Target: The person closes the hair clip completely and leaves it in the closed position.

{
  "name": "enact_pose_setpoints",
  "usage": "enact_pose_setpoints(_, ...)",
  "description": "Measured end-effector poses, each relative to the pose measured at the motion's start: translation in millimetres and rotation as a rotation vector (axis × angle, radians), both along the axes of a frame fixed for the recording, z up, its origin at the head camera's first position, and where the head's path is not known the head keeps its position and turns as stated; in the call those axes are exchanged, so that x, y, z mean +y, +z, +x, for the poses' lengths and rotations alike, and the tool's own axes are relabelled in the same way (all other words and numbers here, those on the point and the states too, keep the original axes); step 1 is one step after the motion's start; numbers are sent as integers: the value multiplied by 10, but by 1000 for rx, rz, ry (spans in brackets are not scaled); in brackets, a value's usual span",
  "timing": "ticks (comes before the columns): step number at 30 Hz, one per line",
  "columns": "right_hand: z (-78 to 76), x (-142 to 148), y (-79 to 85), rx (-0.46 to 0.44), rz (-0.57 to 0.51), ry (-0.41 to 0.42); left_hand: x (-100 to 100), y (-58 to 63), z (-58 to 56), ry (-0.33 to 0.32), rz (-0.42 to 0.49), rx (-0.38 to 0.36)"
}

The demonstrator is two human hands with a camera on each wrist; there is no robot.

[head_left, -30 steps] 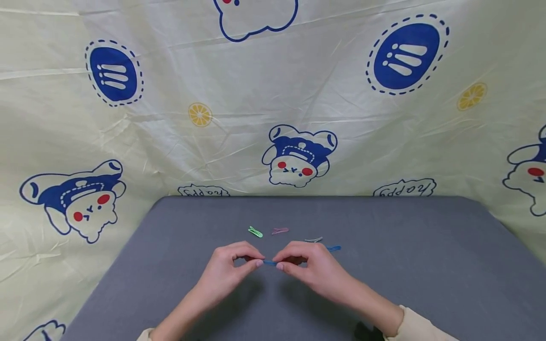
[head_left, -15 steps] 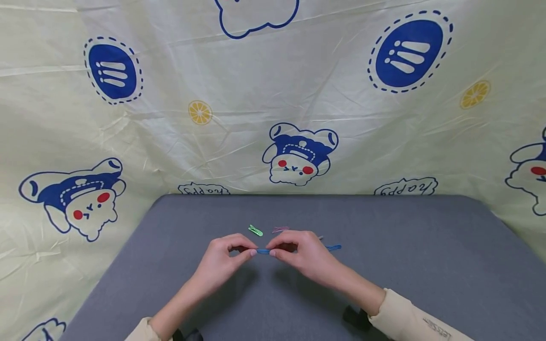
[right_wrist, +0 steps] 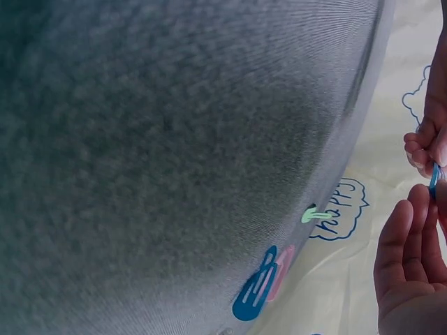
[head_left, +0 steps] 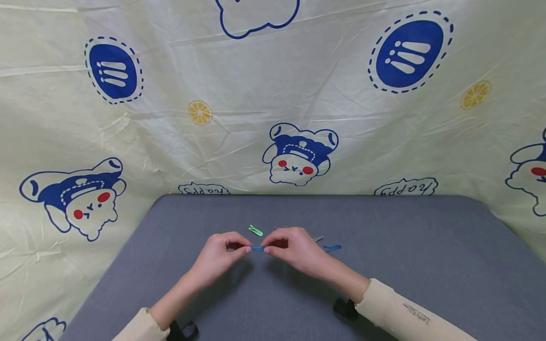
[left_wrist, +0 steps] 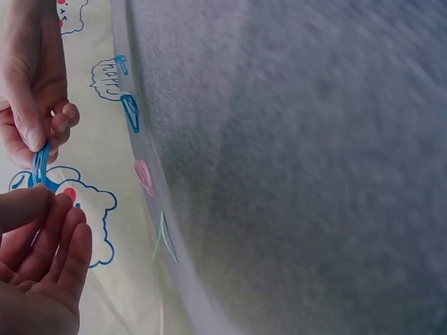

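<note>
Over the middle of the table a blue snap hair clip is held by both hands, one at each end. My left hand pinches its left end between thumb and fingertips. The right end sits between the thumb and fingertips of my right hand. In the left wrist view the slotted body of this clip shows between the two hands, its ends covered by fingers. Just beyond the hands lies a green hair clip. Another blue hair clip rests to the right of the right hand.
A pink hair clip lies on the grey table, mostly hidden behind the right hand in the head view. The tip of a grey clip shows past that hand. Behind the table hangs a printed cloth.
Both hands have moved away from the body and slightly left, carrying the blue hair clip between them. The right hand now covers most of the pink clip. The clips on the table stay put.
</note>
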State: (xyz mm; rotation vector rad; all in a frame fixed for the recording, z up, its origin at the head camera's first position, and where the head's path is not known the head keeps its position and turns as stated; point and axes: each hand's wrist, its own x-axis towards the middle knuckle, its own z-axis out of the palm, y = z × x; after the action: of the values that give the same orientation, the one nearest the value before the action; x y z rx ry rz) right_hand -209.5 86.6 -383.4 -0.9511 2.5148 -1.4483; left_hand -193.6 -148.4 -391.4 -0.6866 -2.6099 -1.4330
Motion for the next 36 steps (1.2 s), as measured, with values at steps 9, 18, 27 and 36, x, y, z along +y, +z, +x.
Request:
enact_pose_setpoints(9,-63,-74,-69,-25,64,1,-67,-57,-85,-28,-8,-59)
enact_pose_setpoints(18,-115,-155,-155,-20,130,23,-166,-145,-143,-43,4,-102)
enact_pose_setpoints(27,-164,-218,-190,-6,163,52,-229,-184,-216,-73,-63,-118)
enact_pose_setpoints(36,-241,-270,-228,-26,201,74,-255,-201,-294,-112,-134,-129)
